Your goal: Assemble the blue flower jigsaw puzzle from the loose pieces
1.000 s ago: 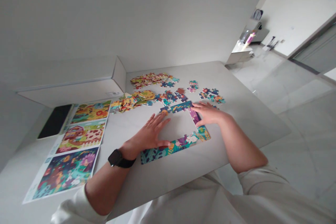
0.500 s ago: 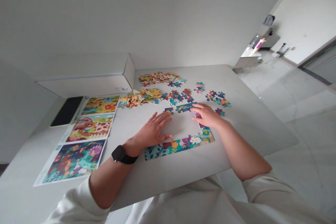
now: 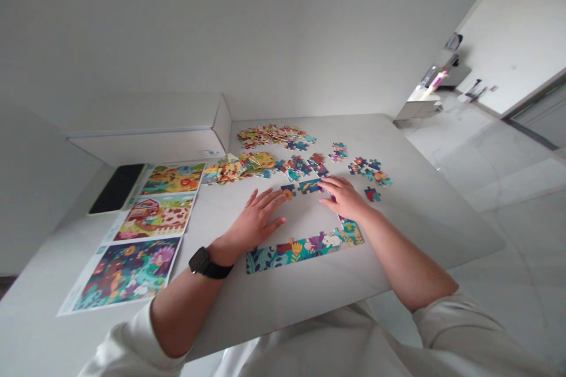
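Mid-frame, the left hand (image 3: pixel 260 219) lies spread, gripping nothing, at a piece (image 3: pixel 289 191); whether the right hand (image 3: pixel 345 198) grips the strip (image 3: pixel 308 187) is unclear. Light pressure should keep both flat.

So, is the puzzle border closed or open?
Open: the border has a gap between the orange-marked piece and the yellow-patterned strip.

2 off-white sleeves (image 3: pixel 135 336), matching top (image 3: pixel 327 344); black watch (image 3: pixel 207 265), squarish face (image 3: pixel 198 259), black strap (image 3: pixel 218 271).
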### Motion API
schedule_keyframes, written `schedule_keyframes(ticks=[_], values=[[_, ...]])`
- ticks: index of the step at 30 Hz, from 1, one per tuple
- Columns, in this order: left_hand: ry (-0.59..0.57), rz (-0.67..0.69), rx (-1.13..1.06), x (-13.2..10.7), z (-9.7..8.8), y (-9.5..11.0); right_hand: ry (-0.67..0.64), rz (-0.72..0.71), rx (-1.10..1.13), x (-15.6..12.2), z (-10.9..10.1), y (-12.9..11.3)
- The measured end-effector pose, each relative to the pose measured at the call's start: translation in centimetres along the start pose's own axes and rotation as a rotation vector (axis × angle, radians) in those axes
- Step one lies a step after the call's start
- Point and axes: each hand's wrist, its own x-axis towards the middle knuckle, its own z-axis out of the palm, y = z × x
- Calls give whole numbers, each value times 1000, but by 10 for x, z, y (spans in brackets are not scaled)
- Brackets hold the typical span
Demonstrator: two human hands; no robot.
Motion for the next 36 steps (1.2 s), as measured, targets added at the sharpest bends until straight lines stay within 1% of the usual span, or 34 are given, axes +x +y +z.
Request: schedule_keyframes(ticks=[5,10,14,17,19,23,27,30,33,36], values=[[33,-53,33,0,2,-3,-40,61,-49,0,4,-4],[78,-104,46,0,3,-6,-50,85,-63,0,5,-7],[103,-121,27,1,3,-9,3,65,-46,1,3,-7],[131,-128,-5,1,1,-10,74,23,-16,5,-6,-5],[160,-134,-30,1,1,-11,86,5,-15,13,-14,-4],[191,-133,-61,2,-1,-12,22,-38,-72,44,-24,-8],[185,-118,-81,4,-4,-13,-63,-135,-111,82,-15,-17],[182,-110,-99,4,-5,-14,-121,-179,-135,100,-4,-20],[200,-106,-103,4,-3,-13,-114,-155,-187,109,3,-17],[221,-102,-106,5,-2,-13,-78,-60,-238,114,2,-11]])
